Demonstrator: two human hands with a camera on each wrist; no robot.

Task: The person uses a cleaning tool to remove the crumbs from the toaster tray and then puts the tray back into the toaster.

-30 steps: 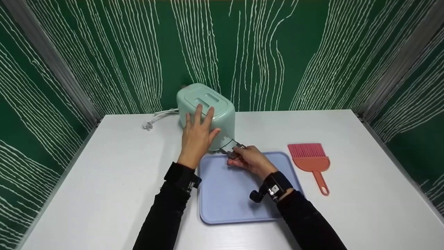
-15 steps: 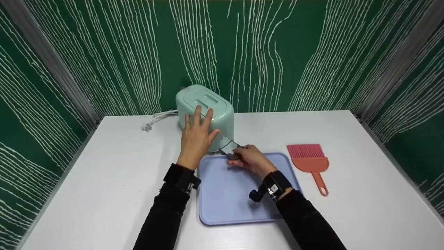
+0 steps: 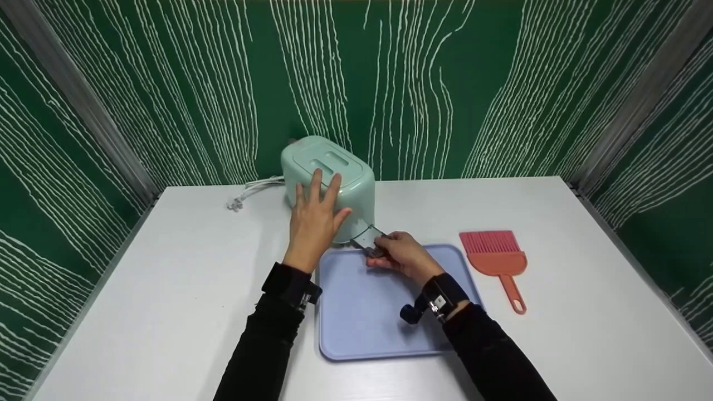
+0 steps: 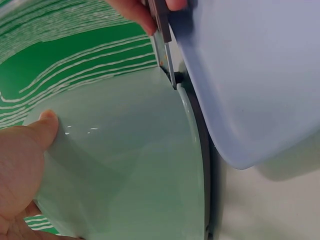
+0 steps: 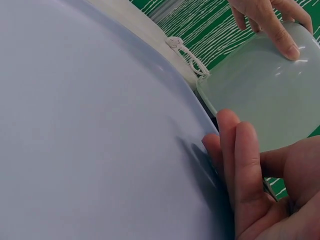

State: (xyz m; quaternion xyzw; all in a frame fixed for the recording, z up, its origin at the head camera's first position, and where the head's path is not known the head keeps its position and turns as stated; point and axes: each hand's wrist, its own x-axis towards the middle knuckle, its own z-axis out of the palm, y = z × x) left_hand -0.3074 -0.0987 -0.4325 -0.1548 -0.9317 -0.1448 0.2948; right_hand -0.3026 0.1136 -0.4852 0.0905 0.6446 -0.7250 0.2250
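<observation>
A mint-green toaster-like appliance (image 3: 359, 192) stands at the back of the table, with two recessed slots in its lidded top. My left hand (image 3: 313, 225) rests on its side, fingers straight and spread, thumb (image 4: 48, 120) against the smooth shell. At the appliance's lower front edge, my right hand (image 3: 405, 253) pinches the dark handle (image 4: 161, 20) of a thin crumb tray (image 3: 367, 236). This tray juts partway from the base, and its inner part is hidden inside. In the right wrist view, the fingers of my right hand (image 5: 247, 175) hide most of the handle.
A pale blue serving tray (image 3: 379, 328) lies under my right forearm, its far edge close to the appliance. To its right is a red-and-orange brush (image 3: 497, 262). A white cord with a plug (image 3: 235, 204) trails left of the appliance. Green walls (image 3: 356, 83) enclose the table.
The fingers of my right hand cover slightly more of the dark handle. My left hand and the appliance stay in place.
</observation>
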